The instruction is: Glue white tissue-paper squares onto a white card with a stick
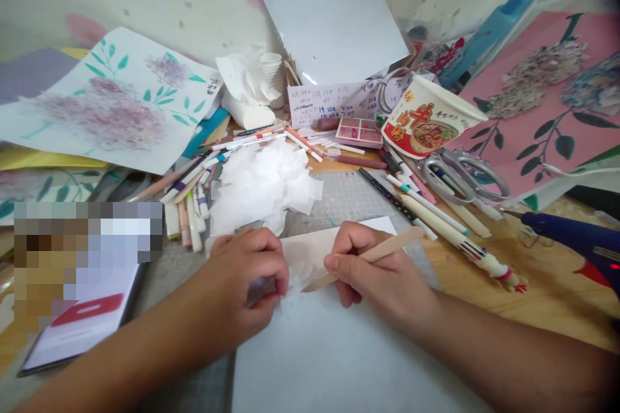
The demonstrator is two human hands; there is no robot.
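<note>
My right hand (372, 268) holds a flat wooden stick (382, 248) like a pen. The stick's pointed end reaches down to the white paper sheet (358, 348) in front of me. Facing it, my left hand (252, 277) has its fingers curled and the thumb close to the index fingertip. What lies between them, if anything, is too small to make out. Thin whitish translucent scraps (303, 268) rest on the sheet between both hands. Just beyond my left hand spreads a loose pile of white tissue pieces (266, 184).
Left lies a phone (87, 310), with a flower picture (126, 97) behind it. Pens crowd both sides of the cutting mat (339, 197). Scissors (465, 174), a noodle cup (426, 119) and a blue glue gun (571, 239) are at right. A tissue pack (249, 103) stands behind.
</note>
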